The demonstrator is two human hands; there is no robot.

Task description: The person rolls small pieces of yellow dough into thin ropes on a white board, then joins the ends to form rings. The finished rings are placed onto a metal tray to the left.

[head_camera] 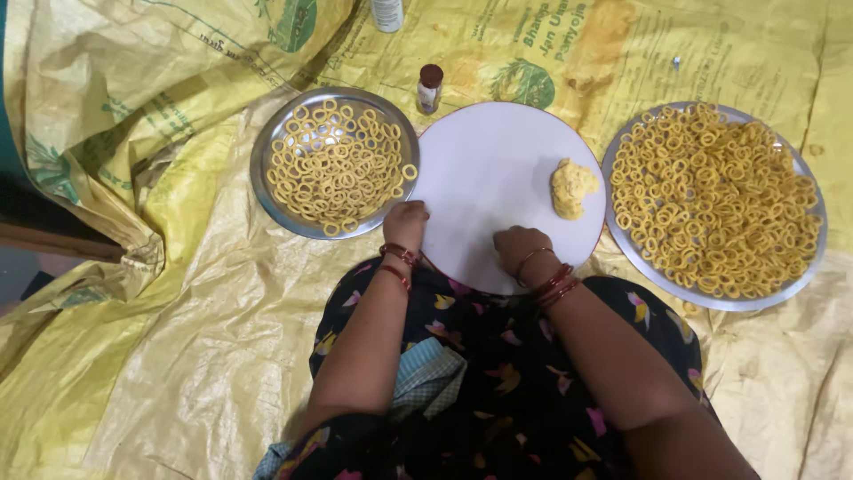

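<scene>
On white board (498, 169) — both hands (522, 247), seemingly curled.

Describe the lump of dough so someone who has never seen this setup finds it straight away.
Start at the round white board in the middle of the yellow sheet, between two steel plates of dough rings. The dough lump sits near the board's right edge, beyond the right hand. It alone is a solid, unshaped yellow mass.

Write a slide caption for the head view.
Both hands, left hand and right hand, rest on a white board between two dough-ring plates.
</scene>
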